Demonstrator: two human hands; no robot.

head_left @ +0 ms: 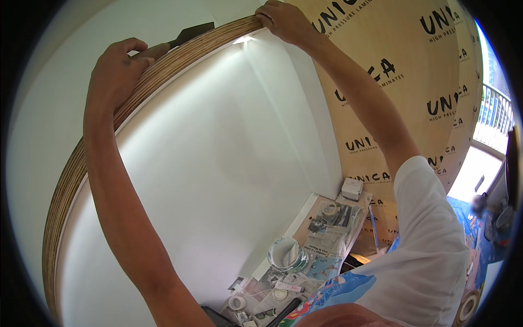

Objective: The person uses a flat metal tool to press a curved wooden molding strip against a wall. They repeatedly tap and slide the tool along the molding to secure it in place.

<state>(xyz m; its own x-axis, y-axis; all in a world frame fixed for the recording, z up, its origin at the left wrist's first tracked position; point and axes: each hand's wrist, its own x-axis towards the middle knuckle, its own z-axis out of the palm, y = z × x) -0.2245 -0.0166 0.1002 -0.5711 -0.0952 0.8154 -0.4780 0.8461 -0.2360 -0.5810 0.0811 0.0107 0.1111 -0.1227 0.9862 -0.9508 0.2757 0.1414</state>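
Note:
A long shelf (163,68) with a striped brown wood-look front edge curves across the upper left, standing out from a white wall. My left hand (115,73) is raised at this edge, its fingers closed round the wooden handle of a putty knife (190,34). The dark, wide blade lies just above the shelf edge and points right. At the shelf's right end, my right hand (284,22) is closed with its fingertips bent over the striped edge. Part of the knife handle is hidden by the left hand.
Bright light shines under the shelf onto the white wall (218,147). Tall printed tan boards (392,109) stand at the right. Below, newspaper (321,248) covers a counter bearing a white tub (286,253), tape rolls (237,302), glasses (266,314) and a small white box (352,188).

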